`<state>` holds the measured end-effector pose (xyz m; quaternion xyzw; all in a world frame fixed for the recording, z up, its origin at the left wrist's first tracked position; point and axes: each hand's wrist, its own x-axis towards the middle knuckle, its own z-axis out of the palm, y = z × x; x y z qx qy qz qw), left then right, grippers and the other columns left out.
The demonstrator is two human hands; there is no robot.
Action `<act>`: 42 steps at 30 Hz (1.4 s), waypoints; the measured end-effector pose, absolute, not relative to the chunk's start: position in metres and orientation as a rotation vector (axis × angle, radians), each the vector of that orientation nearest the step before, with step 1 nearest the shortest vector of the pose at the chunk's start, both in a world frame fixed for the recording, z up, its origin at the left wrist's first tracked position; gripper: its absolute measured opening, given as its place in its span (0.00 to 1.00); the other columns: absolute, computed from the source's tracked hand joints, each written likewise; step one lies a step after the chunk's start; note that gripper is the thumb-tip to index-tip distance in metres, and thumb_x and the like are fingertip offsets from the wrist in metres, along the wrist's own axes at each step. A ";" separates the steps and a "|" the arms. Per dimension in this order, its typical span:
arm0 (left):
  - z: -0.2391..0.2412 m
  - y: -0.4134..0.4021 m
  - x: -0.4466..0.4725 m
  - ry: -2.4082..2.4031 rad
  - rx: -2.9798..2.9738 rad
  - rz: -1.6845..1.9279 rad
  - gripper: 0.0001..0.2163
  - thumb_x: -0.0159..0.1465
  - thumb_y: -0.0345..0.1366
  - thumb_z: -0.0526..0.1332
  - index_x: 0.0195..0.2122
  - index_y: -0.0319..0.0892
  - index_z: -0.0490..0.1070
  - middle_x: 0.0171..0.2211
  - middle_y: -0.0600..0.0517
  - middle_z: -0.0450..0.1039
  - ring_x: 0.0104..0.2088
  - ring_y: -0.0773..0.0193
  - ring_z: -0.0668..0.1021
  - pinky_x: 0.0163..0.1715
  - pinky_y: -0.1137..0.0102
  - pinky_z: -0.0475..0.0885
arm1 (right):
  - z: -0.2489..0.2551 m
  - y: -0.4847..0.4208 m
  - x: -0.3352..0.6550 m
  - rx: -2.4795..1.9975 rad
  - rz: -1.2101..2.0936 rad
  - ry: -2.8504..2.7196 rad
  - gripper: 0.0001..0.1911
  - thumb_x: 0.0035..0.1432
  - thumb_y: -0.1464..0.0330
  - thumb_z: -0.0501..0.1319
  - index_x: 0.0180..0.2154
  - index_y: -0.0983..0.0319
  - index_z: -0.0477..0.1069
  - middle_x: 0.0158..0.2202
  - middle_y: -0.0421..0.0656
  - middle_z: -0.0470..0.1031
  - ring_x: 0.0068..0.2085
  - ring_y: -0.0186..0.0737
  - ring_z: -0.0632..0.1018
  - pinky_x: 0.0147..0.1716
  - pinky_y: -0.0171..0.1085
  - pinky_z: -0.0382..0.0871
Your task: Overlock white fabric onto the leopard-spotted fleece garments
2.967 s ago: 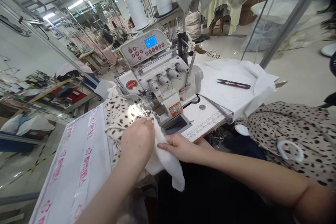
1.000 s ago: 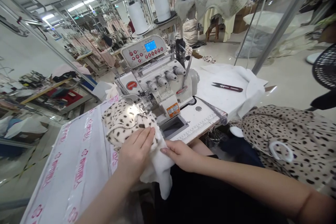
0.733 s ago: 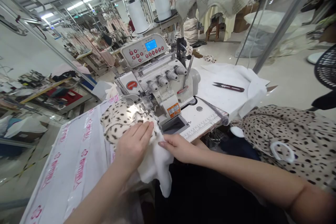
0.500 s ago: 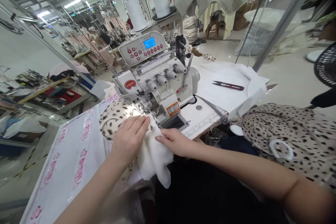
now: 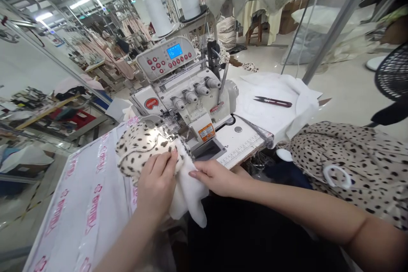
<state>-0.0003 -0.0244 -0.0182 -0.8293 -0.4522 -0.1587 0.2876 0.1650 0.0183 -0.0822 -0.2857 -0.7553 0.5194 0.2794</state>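
A spotted cream plush fabric (image 5: 137,144) with a white fleecy side (image 5: 188,185) lies at the needle area of an overlock sewing machine (image 5: 188,97). Its far edge goes in under the lit presser foot (image 5: 170,129). My left hand (image 5: 159,180) presses on the spotted side just in front of the foot, fingers close together and gripping the cloth. To its right, my right hand (image 5: 213,176) pinches the white edge between thumb and fingers. The lower part of the cloth hangs in folds over the table's front edge.
Dark red thread snips (image 5: 273,101) lie on a white cloth (image 5: 274,85) right of the machine. Spotted fabric (image 5: 350,157) is heaped at my right, near a black fan (image 5: 392,76). Thread cones (image 5: 158,15) stand behind the machine. Plastic-covered tabletop (image 5: 79,195) extends left.
My left hand has drawn back a little toward me, so more spotted cloth shows before the foot. My right hand keeps its pinch on the white edge. The view has shifted slightly.
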 end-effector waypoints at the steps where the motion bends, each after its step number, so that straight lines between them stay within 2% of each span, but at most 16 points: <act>1: -0.018 -0.024 -0.001 -1.196 -2.225 -0.419 0.18 0.53 0.17 0.53 0.45 0.28 0.64 0.37 0.41 0.66 0.37 0.57 0.67 0.39 0.64 0.67 | -0.082 0.018 0.165 -0.772 1.389 -2.031 0.15 0.61 0.68 0.53 0.22 0.64 0.55 0.20 0.35 0.57 0.25 0.31 0.62 0.24 0.30 0.52; 11: -0.011 0.000 -0.015 -1.132 -2.242 -0.320 0.17 0.55 0.17 0.49 0.45 0.30 0.65 0.36 0.43 0.68 0.36 0.58 0.68 0.36 0.64 0.68 | -0.083 0.040 0.152 -0.755 1.247 -2.048 0.18 0.60 0.68 0.54 0.20 0.64 0.51 0.18 0.34 0.53 0.22 0.29 0.58 0.22 0.29 0.48; 16: -0.013 -0.011 -0.005 -1.281 -2.151 -0.368 0.15 0.56 0.22 0.53 0.45 0.30 0.66 0.37 0.42 0.67 0.38 0.56 0.67 0.38 0.61 0.67 | -0.078 0.038 0.152 -0.788 1.216 -2.063 0.18 0.60 0.68 0.54 0.20 0.64 0.52 0.18 0.34 0.54 0.21 0.29 0.59 0.22 0.29 0.47; 21: -0.020 -0.022 0.013 -1.384 -2.083 -0.559 0.12 0.56 0.22 0.54 0.41 0.29 0.68 0.34 0.43 0.66 0.36 0.58 0.66 0.36 0.65 0.67 | -0.072 0.024 0.161 -0.864 1.275 -2.127 0.16 0.61 0.68 0.54 0.22 0.64 0.55 0.19 0.35 0.58 0.23 0.30 0.61 0.22 0.30 0.48; 28: -0.019 -0.010 0.015 -1.287 -2.074 -0.426 0.09 0.57 0.22 0.53 0.38 0.28 0.69 0.27 0.46 0.64 0.31 0.60 0.64 0.31 0.67 0.66 | -0.075 0.024 0.159 -0.839 1.293 -2.117 0.15 0.61 0.70 0.54 0.22 0.65 0.56 0.19 0.35 0.59 0.24 0.30 0.62 0.23 0.29 0.49; 35: -0.014 -0.001 0.011 -1.416 -2.081 -0.453 0.06 0.59 0.26 0.53 0.34 0.33 0.69 0.28 0.47 0.63 0.31 0.60 0.64 0.32 0.67 0.65 | -0.077 0.038 0.153 -0.818 1.194 -2.070 0.18 0.60 0.70 0.56 0.20 0.65 0.54 0.17 0.34 0.55 0.21 0.28 0.59 0.22 0.29 0.47; 39: -0.014 -0.008 0.018 -1.513 -2.018 -0.524 0.06 0.60 0.31 0.55 0.27 0.36 0.67 0.26 0.49 0.61 0.30 0.62 0.65 0.30 0.68 0.64 | -0.075 0.030 0.156 -0.820 1.198 -2.089 0.16 0.60 0.70 0.55 0.22 0.65 0.55 0.18 0.34 0.56 0.22 0.29 0.60 0.22 0.29 0.47; 42: -0.016 -0.010 0.024 -1.495 -1.998 -0.488 0.06 0.59 0.30 0.56 0.26 0.37 0.67 0.24 0.50 0.60 0.28 0.62 0.65 0.28 0.68 0.63 | -0.077 0.023 0.158 -0.825 1.213 -2.105 0.14 0.60 0.71 0.55 0.22 0.65 0.56 0.19 0.35 0.57 0.23 0.29 0.61 0.23 0.29 0.47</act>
